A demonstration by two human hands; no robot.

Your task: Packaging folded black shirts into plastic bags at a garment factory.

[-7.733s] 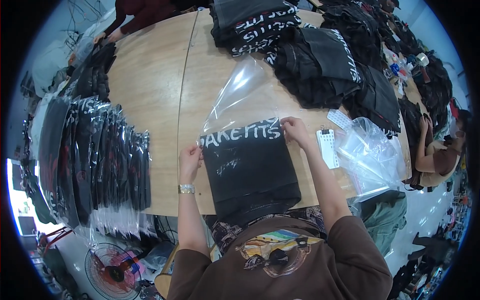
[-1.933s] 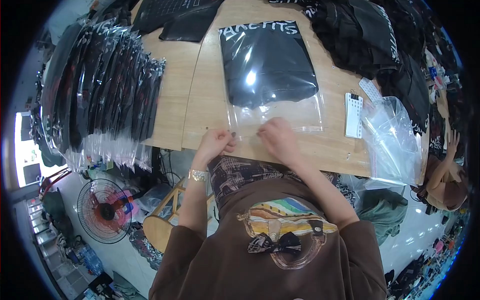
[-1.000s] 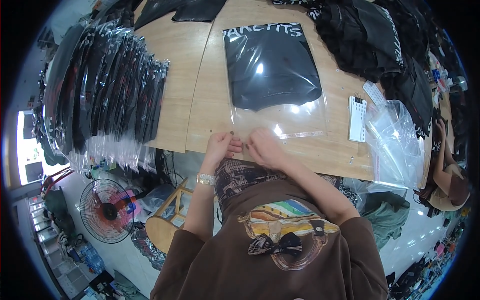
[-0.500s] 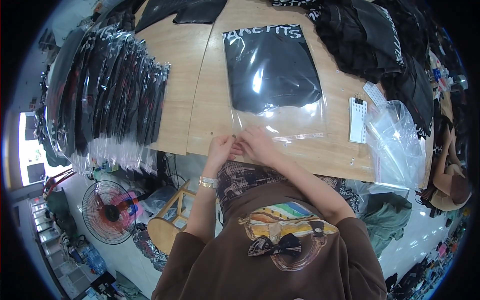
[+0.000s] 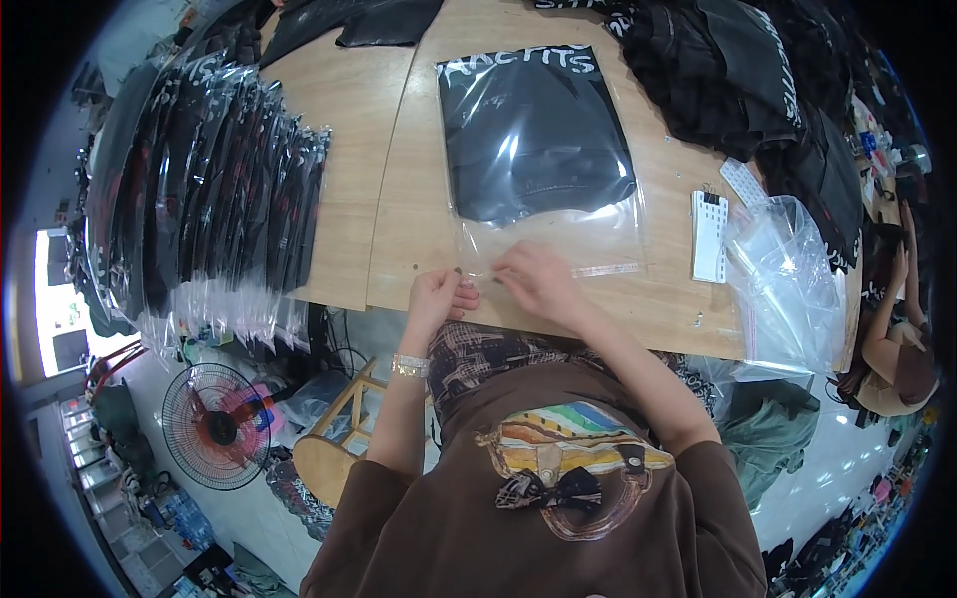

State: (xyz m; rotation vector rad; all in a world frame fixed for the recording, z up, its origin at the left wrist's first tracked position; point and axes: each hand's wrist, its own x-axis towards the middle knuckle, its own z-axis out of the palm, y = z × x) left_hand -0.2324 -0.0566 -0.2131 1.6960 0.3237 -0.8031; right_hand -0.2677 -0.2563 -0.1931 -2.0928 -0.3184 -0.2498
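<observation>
A folded black garment (image 5: 538, 135) with white lettering at its far end lies inside a clear plastic bag (image 5: 598, 239) on the wooden table in front of me. The bag's near edge carries a sealing strip (image 5: 606, 269). At the bag's near left corner, my left hand (image 5: 442, 299) has its fingers curled in a pinch, apparently on the plastic. My right hand (image 5: 541, 286) is just to the right over the same edge, fingertips drawn together. What lies between those fingertips is too thin to make out.
A row of bagged black garments (image 5: 214, 189) fills the table's left side. Black clothes (image 5: 718, 70) are heaped at the far right. A clipped card stack (image 5: 709, 239) and loose clear bags (image 5: 788, 289) lie right of the work. A fan (image 5: 216, 426) and wooden stool (image 5: 334, 463) stand left below.
My hands have parted: the right one has moved a little to the right along the bag's edge. The left stays near the corner. The garment and bag lie nearly as before.
</observation>
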